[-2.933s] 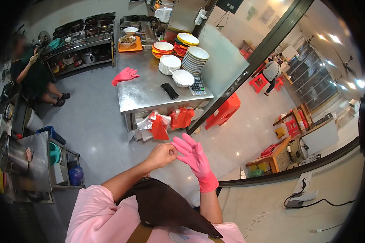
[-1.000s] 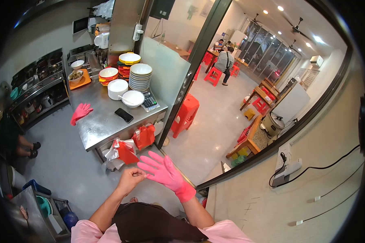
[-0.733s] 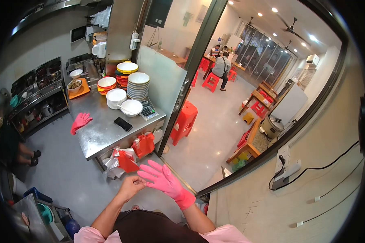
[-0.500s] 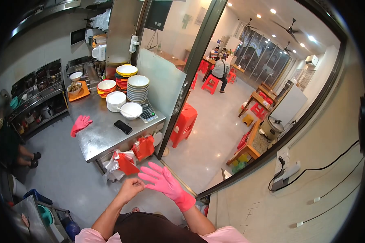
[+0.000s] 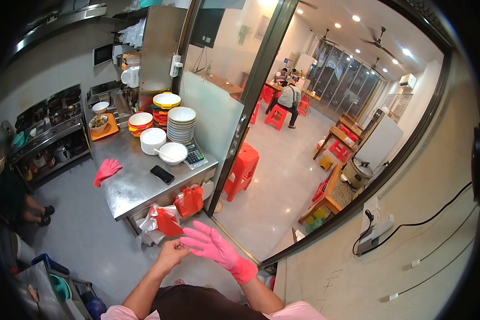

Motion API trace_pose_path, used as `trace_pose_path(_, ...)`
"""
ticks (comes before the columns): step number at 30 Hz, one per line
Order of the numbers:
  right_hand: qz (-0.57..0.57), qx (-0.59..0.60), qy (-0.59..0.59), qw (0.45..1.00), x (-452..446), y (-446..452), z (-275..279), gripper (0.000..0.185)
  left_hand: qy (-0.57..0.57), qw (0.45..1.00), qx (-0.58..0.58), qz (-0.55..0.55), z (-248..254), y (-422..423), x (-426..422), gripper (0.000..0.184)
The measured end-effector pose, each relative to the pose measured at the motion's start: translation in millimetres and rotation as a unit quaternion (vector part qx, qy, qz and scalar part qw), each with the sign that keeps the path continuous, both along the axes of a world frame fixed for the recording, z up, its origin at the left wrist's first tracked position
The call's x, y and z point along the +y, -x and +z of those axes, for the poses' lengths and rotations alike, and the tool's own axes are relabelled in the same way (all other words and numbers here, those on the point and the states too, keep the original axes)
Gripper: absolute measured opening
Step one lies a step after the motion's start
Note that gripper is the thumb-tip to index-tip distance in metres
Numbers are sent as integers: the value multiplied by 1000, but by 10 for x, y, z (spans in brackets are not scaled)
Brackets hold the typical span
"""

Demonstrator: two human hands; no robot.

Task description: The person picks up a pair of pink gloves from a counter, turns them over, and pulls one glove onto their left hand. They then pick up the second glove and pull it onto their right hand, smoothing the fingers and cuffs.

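My left hand is bare, its fingers pinched together on a fingertip of the pink rubber glove. That glove covers my right hand, which is open with fingers apart and pointing left. A second pink rubber glove lies limp over the left edge of the steel table. On the same tabletop are a black phone and a white bowl with a spoon in it.
Stacked bowls, white plates and a calculator stand on the table; red plastic bags hang below. A glass door is to the right. A person stands at far left; others sit in the dining room.
The view has shifted slightly. My left hand still pinches the glove's fingertip, and both hands have moved a little lower and to the left. My right hand's fingers have tilted slightly.
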State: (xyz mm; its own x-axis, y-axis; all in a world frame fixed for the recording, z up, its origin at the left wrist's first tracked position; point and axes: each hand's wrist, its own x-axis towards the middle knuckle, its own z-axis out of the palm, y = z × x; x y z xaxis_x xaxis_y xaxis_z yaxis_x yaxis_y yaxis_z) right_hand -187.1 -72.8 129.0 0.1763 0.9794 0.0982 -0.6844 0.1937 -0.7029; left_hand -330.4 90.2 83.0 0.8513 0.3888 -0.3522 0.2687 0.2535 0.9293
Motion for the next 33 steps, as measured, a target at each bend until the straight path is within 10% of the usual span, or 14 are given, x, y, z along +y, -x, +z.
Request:
trace_pose_path(24, -26, -92, 27, 995, 20, 44, -51, 74, -13, 999, 18, -40, -39, -1, 83, 18)
trace_pose_path(33, -95, -126, 72, 985, 46, 105, 167, 68, -168, 971, -168, -6, -192, -73, 25, 19)
